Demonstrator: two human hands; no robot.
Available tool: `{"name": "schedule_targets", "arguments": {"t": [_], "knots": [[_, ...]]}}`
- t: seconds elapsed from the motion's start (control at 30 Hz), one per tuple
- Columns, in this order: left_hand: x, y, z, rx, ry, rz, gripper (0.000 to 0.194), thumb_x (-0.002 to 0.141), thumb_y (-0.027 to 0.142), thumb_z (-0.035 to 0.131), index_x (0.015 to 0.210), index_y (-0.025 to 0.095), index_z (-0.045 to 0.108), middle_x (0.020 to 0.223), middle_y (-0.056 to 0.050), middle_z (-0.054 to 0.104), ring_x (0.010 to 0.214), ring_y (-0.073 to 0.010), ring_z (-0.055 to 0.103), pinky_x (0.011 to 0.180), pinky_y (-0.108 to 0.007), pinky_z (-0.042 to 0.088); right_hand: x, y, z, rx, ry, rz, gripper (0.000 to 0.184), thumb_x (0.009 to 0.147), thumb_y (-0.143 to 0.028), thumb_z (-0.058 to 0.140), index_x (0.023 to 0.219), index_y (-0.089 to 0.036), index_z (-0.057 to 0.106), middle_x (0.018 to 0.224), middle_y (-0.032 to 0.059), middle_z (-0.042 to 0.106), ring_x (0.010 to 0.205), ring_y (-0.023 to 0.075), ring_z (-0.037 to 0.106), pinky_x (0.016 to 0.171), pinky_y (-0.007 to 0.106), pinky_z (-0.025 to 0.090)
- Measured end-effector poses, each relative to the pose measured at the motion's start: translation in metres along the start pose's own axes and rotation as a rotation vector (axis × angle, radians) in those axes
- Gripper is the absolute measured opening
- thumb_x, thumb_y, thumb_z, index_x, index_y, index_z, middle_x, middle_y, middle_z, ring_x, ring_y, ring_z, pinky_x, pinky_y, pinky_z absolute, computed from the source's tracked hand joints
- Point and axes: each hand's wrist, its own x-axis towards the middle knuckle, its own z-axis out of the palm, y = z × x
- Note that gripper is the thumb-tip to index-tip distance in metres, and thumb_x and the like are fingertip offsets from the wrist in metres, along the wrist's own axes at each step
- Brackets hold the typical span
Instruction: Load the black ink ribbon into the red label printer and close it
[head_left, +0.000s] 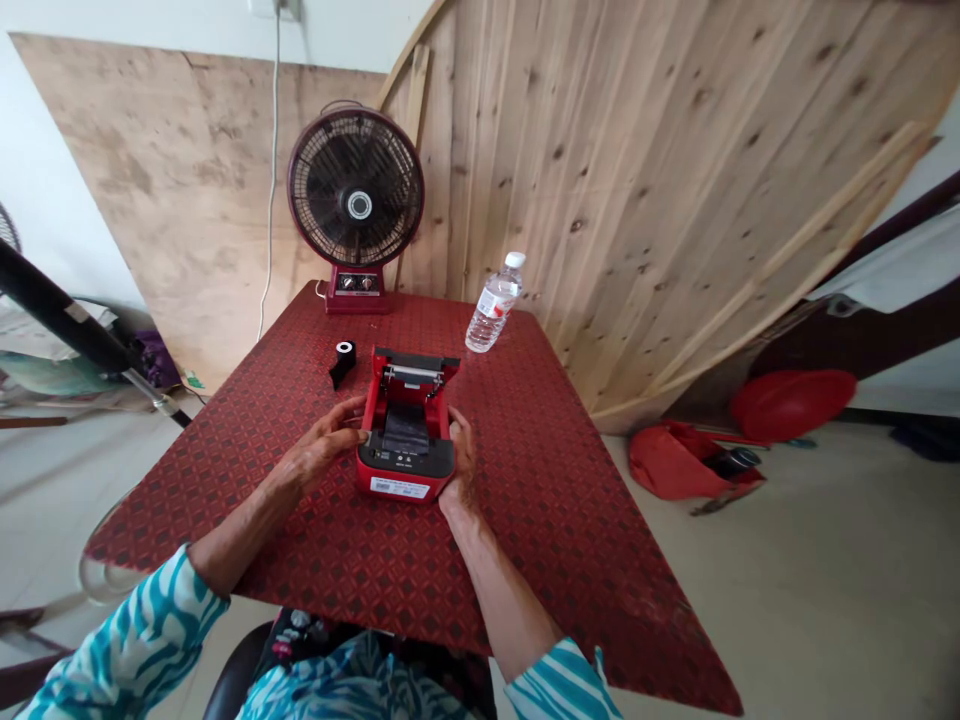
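A red and black label printer (406, 484) stands on the table in front of me, its lid raised. A dark, shiny ribbon or film (406, 430) lies across its open middle. My left hand (334, 435) grips the printer's left side, with the thumb near the front corner and the fingers along the side. My right hand (460, 465) is closed around the right side, its palm against the lower front corner; part of its fingers is hidden behind the casing. Beyond the printer to the left sits a small black roll (343, 364) with a white core and a loose tail.
A patterned red cloth covers the table (555, 520). At the back stand a dark red fan (358, 200) and a clear water bottle (493, 308). Wooden boards (600, 180) lean behind the table. A red bag (667, 460) lies on the floor to the right.
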Motion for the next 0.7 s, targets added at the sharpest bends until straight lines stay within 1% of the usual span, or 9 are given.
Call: {"name": "schedule_targets", "arguments": {"t": [0.17,0.23,0.3,0.37,0.43,0.47,0.53,0.6,0.7], "knots": [[-0.003,0.004,-0.001,0.080,-0.026,0.022,0.070,0.063,0.028,0.072,0.130,0.018,0.055,0.111,-0.011,0.070,0.107,-0.0303,0.063,0.094,-0.042,0.045,0.000,-0.001,-0.001,0.038,-0.024,0.012,0.051,0.080,-0.058,0.056,0.114,-0.020,0.061,0.114,0.0060,0.065,0.103,0.0227,0.059,0.090,0.037,0.044],[-0.004,0.010,-0.002,0.201,0.016,0.059,0.066,0.064,0.030,0.073,0.127,0.019,0.057,0.113,-0.011,0.070,0.108,-0.0307,0.062,0.094,-0.043,0.046,0.000,-0.002,-0.002,0.050,-0.036,0.024,0.052,0.080,-0.059,0.056,0.114,-0.021,0.060,0.112,0.0059,0.065,0.100,0.0223,0.060,0.089,0.037,0.045],[-0.003,0.018,0.000,0.393,0.094,0.177,0.056,0.067,0.034,0.073,0.121,0.021,0.063,0.116,-0.010,0.068,0.112,-0.0308,0.060,0.095,-0.043,0.045,-0.001,-0.001,-0.002,0.054,-0.048,0.030,0.052,0.080,-0.060,0.056,0.114,-0.021,0.060,0.112,0.0059,0.065,0.099,0.0220,0.060,0.088,0.037,0.045],[0.003,0.028,0.006,0.603,0.109,0.354,0.038,0.073,0.037,0.069,0.109,0.023,0.070,0.114,-0.008,0.069,0.112,-0.0293,0.059,0.097,-0.041,0.045,0.000,0.000,-0.003,0.039,-0.055,0.014,0.052,0.081,-0.060,0.055,0.115,-0.021,0.060,0.115,0.0063,0.065,0.102,0.0225,0.059,0.090,0.037,0.044],[0.015,0.037,0.016,0.813,0.020,0.489,0.025,0.080,0.034,0.062,0.100,0.025,0.074,0.108,-0.006,0.071,0.108,-0.0265,0.061,0.098,-0.038,0.045,0.001,0.002,-0.004,0.026,-0.066,-0.004,0.051,0.083,-0.059,0.054,0.116,-0.021,0.061,0.118,0.0065,0.064,0.108,0.0231,0.057,0.092,0.037,0.043],[0.023,0.040,0.022,0.941,-0.042,0.509,0.023,0.082,0.030,0.058,0.098,0.026,0.074,0.106,-0.005,0.072,0.105,-0.0252,0.063,0.098,-0.037,0.045,0.001,0.002,-0.004,0.021,-0.069,-0.013,0.050,0.083,-0.059,0.054,0.116,-0.021,0.061,0.119,0.0065,0.063,0.110,0.0232,0.056,0.092,0.036,0.042],[0.040,0.043,0.032,1.219,-0.135,0.458,0.027,0.082,0.021,0.053,0.099,0.026,0.074,0.103,-0.005,0.074,0.101,-0.0245,0.065,0.095,-0.035,0.046,0.002,0.003,-0.005,0.022,-0.074,-0.022,0.050,0.083,-0.058,0.054,0.116,-0.022,0.062,0.119,0.0061,0.063,0.111,0.0231,0.055,0.092,0.036,0.042],[0.055,0.042,0.040,1.433,-0.158,0.368,0.030,0.081,0.016,0.052,0.100,0.023,0.074,0.099,-0.009,0.074,0.096,-0.0270,0.067,0.089,-0.036,0.048,0.002,0.004,-0.004,0.031,-0.072,-0.017,0.049,0.083,-0.058,0.055,0.115,-0.022,0.062,0.118,0.0059,0.064,0.110,0.0228,0.056,0.091,0.035,0.043],[0.070,0.037,0.046,1.561,-0.141,0.305,0.028,0.077,0.014,0.055,0.096,0.022,0.075,0.087,-0.012,0.074,0.086,-0.0306,0.069,0.081,-0.039,0.050,0.003,0.006,-0.003,0.035,-0.067,-0.011,0.047,0.083,-0.056,0.054,0.115,-0.023,0.063,0.118,0.0051,0.064,0.110,0.0223,0.056,0.092,0.035,0.042]]}}
